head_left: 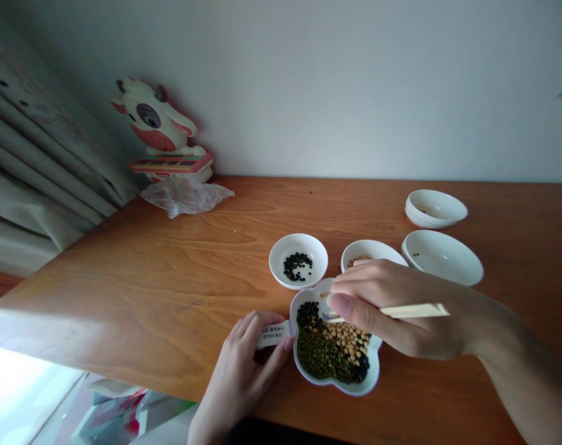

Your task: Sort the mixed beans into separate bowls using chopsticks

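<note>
My left hand (252, 364) is closed on the labelled handle of a white flower-shaped dish (373, 377). Inside the dish lie green beans (318, 352), black beans (309, 314) and yellow soybeans (350, 339), partly mixed. My right hand (387, 303) grips a pair of pale chopsticks (417, 310) over the dish, their tips down near its upper part. Whether the tips pinch a bean, I cannot tell. Just beyond the dish, a white bowl (276, 259) contains black beans. Another bowl (378, 248), with some yellowish beans, is partly hidden behind my right hand.
Two more white bowls stand at the right: the nearer bowl (448, 253) has a few dark bits, the farther bowl (438, 216) some pale ones. A cow-shaped toy keyboard (170, 136) and a clear plastic bag (186, 196) occupy the back left of the wooden table (170, 296).
</note>
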The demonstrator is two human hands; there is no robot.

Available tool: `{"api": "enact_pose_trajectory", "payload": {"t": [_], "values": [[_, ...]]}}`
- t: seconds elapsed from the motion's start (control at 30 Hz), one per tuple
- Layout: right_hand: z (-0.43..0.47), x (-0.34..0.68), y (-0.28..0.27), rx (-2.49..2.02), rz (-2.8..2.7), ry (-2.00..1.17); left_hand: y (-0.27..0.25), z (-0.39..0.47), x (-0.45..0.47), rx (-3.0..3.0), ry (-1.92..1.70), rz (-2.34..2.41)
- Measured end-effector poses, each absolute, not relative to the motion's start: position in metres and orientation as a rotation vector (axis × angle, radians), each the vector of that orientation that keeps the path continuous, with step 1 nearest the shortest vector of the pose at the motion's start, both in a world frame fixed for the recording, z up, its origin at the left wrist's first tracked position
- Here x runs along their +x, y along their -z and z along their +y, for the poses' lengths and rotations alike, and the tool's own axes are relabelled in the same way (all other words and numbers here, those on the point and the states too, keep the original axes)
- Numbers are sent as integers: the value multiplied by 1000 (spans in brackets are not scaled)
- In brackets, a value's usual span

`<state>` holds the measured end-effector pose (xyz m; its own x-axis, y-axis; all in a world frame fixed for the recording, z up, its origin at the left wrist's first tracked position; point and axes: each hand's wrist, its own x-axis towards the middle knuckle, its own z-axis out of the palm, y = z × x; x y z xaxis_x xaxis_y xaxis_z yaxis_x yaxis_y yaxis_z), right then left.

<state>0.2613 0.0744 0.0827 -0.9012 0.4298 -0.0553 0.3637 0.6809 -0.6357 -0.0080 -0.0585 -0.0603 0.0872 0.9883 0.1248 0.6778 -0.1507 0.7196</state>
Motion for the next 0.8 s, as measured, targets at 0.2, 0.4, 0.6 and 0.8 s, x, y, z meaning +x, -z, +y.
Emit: {"api": "enact_pose_trajectory", "payload": {"t": [0.2, 0.4, 0.6, 0.8], "values": [[74, 259, -78, -660, -2801, -1044, 56, -59, -5, 1870, -842, 1635], [73, 259, -78, -702, -2834, -1043, 56, -59, -4, 1863, -838, 1648], [74, 258, -77, -697, -2821, -1061, 56, -60, -5, 1859, -844, 1648], [74, 260, -76, -634, -2789, -1042, 56, -59, -5, 1856, -838, 1641]]}}
